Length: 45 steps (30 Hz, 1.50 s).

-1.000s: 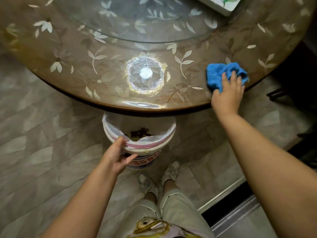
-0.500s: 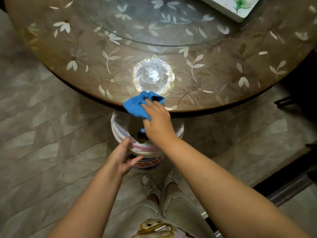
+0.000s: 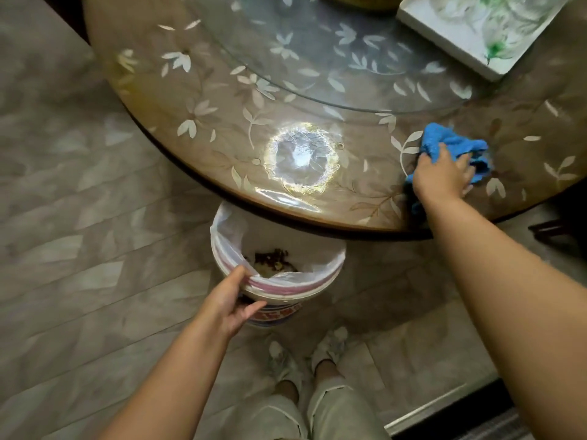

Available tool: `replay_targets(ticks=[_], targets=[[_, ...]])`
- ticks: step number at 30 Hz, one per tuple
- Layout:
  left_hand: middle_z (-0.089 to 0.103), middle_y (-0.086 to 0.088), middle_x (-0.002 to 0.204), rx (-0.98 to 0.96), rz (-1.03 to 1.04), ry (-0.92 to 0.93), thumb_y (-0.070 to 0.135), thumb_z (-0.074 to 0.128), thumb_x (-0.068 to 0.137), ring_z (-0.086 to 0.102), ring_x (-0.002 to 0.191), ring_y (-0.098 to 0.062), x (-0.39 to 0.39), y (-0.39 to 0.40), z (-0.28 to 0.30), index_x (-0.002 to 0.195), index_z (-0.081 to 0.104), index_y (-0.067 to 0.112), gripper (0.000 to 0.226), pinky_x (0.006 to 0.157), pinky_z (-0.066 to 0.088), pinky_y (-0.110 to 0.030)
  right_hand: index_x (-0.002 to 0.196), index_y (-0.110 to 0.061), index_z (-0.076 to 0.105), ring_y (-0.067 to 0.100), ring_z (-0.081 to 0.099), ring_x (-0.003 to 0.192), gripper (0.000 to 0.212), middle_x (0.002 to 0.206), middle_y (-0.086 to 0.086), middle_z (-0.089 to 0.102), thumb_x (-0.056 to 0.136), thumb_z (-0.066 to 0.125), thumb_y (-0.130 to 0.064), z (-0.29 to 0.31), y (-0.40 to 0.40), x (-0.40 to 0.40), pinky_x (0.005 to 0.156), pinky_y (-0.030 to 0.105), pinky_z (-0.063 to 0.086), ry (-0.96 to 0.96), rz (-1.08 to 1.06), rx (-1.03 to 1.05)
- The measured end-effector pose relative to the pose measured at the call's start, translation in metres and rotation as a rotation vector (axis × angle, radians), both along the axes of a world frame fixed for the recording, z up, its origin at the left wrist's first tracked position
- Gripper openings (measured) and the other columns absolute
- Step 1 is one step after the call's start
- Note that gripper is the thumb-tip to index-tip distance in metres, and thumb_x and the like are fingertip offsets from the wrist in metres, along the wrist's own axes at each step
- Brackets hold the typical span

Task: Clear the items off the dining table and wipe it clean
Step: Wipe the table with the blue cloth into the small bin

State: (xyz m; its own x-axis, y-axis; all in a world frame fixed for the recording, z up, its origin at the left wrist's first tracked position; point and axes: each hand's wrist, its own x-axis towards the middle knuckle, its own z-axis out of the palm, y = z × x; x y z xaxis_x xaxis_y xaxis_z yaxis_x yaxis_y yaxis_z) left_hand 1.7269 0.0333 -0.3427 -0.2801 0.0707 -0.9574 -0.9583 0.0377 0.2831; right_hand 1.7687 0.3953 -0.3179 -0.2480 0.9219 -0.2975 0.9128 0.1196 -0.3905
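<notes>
Here, right hand [image 3: 441, 177] fingers flat on blue cloth [image 3: 451, 144] near table [image 3: 197, 90] edge; left hand [image 3: 227, 301] fingers gripping bucket [image 3: 324, 281] rim

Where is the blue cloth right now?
In the head view the blue cloth lies on the right near edge of the dining table, under the right hand, right of the bright light reflection.
</notes>
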Motion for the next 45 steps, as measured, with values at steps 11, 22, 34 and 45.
replay_targets(ticks=[11, 22, 34, 45], targets=[[0.064, -0.01, 0.091, 0.001, 0.025, 0.023, 0.014, 0.054, 0.092, 0.063, 0.087, -0.02, -0.049, -0.034, -0.001, 0.089, 0.059, 0.01, 0.007, 0.063, 0.06, -0.035, 0.153, -0.021, 0.025, 0.032, 0.003, 0.149, 0.054, 0.164, 0.005, 0.007, 0.102, 0.032, -0.038, -0.003, -0.061, -0.093, 0.118, 0.052, 0.006, -0.126, 0.159, 0.036], [0.062, -0.012, 0.091, -0.134, 0.144, 0.011, 0.011, 0.053, 0.092, 0.057, 0.106, -0.028, -0.111, -0.032, 0.007, 0.088, 0.058, 0.009, 0.007, 0.09, 0.05, -0.044, 0.152, -0.021, 0.026, 0.03, 0.0, 0.15, 0.054, 0.164, 0.003, 0.005, 0.101, 0.035, -0.037, -0.012, -0.1, -0.139, 0.117, 0.053, 0.004, -0.052, 0.075, 0.005], [0.061, -0.011, 0.084, -0.189, 0.101, 0.01, 0.012, 0.052, 0.092, 0.06, 0.08, -0.021, -0.171, -0.026, 0.013, 0.084, 0.056, 0.009, 0.009, 0.052, 0.058, -0.033, 0.153, -0.019, 0.024, 0.03, -0.003, 0.15, 0.055, 0.164, 0.004, 0.002, 0.102, 0.037, -0.035, -0.001, -0.119, -0.175, 0.118, 0.054, 0.001, -0.039, 0.035, -0.076], [0.065, -0.013, 0.079, -0.106, -0.066, -0.042, 0.012, 0.054, 0.091, 0.065, 0.076, -0.023, -0.24, -0.056, -0.001, 0.091, 0.058, 0.007, 0.006, 0.05, 0.058, -0.035, 0.154, -0.026, 0.018, 0.026, -0.001, 0.15, 0.058, 0.164, -0.001, 0.0, 0.101, 0.039, -0.034, 0.01, -0.259, -0.231, 0.119, 0.047, -0.004, -0.023, 0.484, -0.056]])
